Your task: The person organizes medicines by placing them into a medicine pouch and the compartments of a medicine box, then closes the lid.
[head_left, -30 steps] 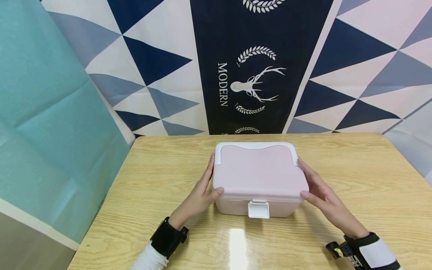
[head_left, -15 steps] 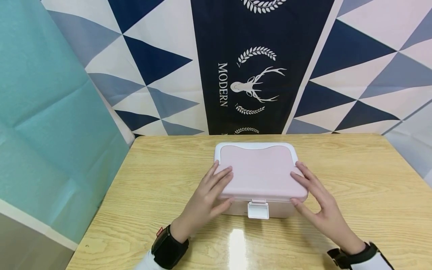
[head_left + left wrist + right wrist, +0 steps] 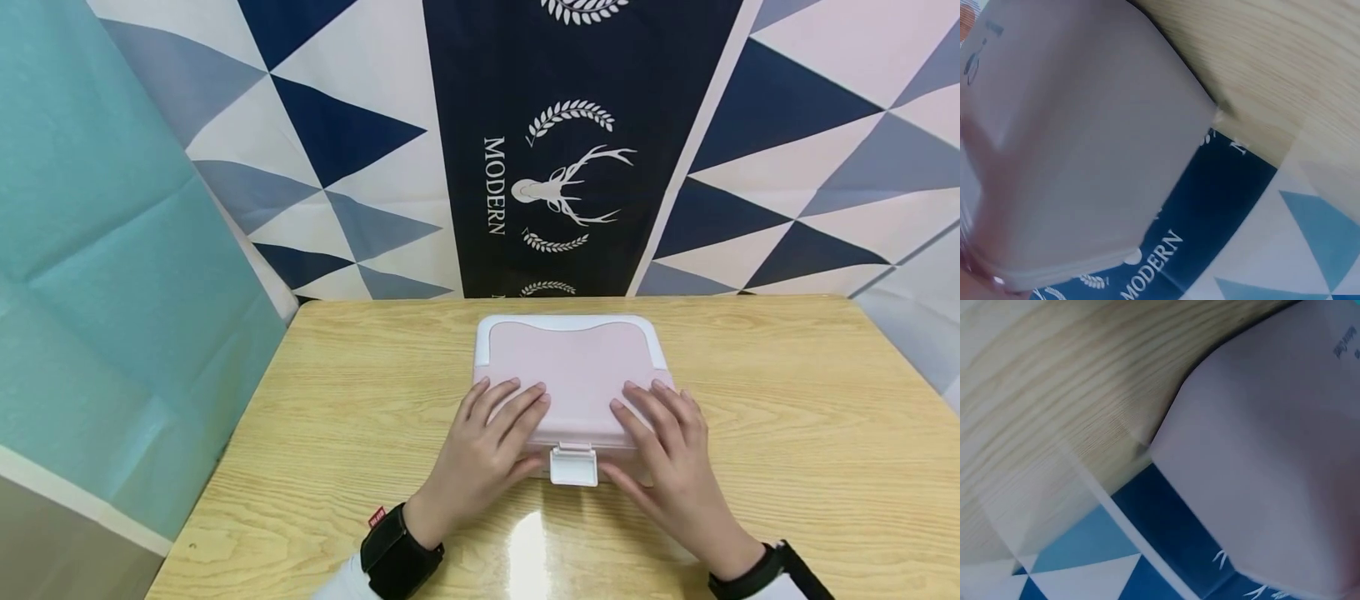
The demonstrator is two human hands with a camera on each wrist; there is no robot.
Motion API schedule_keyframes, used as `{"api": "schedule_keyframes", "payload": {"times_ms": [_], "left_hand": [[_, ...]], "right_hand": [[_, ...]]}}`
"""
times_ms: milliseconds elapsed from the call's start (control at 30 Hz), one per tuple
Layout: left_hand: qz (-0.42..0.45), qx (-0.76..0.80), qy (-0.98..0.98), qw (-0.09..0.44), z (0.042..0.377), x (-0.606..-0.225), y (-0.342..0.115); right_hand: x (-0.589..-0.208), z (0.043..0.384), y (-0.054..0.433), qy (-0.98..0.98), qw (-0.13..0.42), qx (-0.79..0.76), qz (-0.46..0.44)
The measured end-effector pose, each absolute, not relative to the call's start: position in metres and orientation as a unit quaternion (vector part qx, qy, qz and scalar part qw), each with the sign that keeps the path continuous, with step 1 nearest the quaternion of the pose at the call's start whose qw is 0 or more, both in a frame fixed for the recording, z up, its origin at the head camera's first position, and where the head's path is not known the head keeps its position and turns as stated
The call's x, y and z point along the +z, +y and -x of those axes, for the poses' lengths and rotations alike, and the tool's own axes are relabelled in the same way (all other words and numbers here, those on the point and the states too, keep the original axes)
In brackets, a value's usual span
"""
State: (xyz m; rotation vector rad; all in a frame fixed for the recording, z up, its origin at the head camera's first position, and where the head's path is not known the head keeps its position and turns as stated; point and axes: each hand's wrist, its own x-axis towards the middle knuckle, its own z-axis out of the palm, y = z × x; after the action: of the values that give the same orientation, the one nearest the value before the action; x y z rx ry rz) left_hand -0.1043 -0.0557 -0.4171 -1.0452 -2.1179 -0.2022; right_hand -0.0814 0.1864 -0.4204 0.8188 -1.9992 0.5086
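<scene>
A pale pink storage box (image 3: 573,367) with a white handle rim (image 3: 566,322) stands on the table, its lid down. At its front the white latch (image 3: 573,465) hangs flipped down. My left hand (image 3: 476,454) rests over the lid's front left part, fingers spread on top and thumb at the front wall. On the right side, my right hand (image 3: 678,475) lies likewise, fingers on the lid and thumb along the front near the latch. Both wrist views show the box's pink front wall (image 3: 1097,144) close up, with small printing on it.
The wooden table (image 3: 337,400) runs back to a wall cloth (image 3: 360,150) with blue triangles and a deer print. A turquoise sheet (image 3: 112,275) hangs at the left. Black bands (image 3: 401,550) sit on both wrists.
Both hands have moved from the box's sides inward onto the front of the lid, with the thumbs coming in toward the latch. The box has stayed in place.
</scene>
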Motion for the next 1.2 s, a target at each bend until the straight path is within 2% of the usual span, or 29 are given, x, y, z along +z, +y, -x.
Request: {"api": "schedule_keyframes", "payload": {"times_ms": [367,567,833,1033,1200], "left_hand": [[0.396,-0.106,-0.831,0.376,0.1032,-0.4169,-0.0505],[0.402,-0.116,-0.824,0.381,0.1042,-0.4184,-0.0507],[0.435,-0.123,-0.787,0.419,0.1052,-0.4194,-0.0491],[0.468,-0.115,-0.747,0.458,0.106,-0.4197,-0.0482],[0.481,-0.098,-0.743,0.456,0.106,-0.4208,-0.0496]], "right_hand": [[-0.4234,0.0804,0.1813,-0.808,0.449,0.199,-0.326],[-0.4248,0.0822,0.179,-0.793,0.468,0.181,-0.345],[-0.427,0.0839,0.178,-0.74,0.507,0.151,-0.416],[-0.4269,0.0862,0.1773,-0.729,0.516,0.154,-0.421],[-0.4269,0.0874,0.1769,-0.721,0.528,0.154,-0.423]]}}
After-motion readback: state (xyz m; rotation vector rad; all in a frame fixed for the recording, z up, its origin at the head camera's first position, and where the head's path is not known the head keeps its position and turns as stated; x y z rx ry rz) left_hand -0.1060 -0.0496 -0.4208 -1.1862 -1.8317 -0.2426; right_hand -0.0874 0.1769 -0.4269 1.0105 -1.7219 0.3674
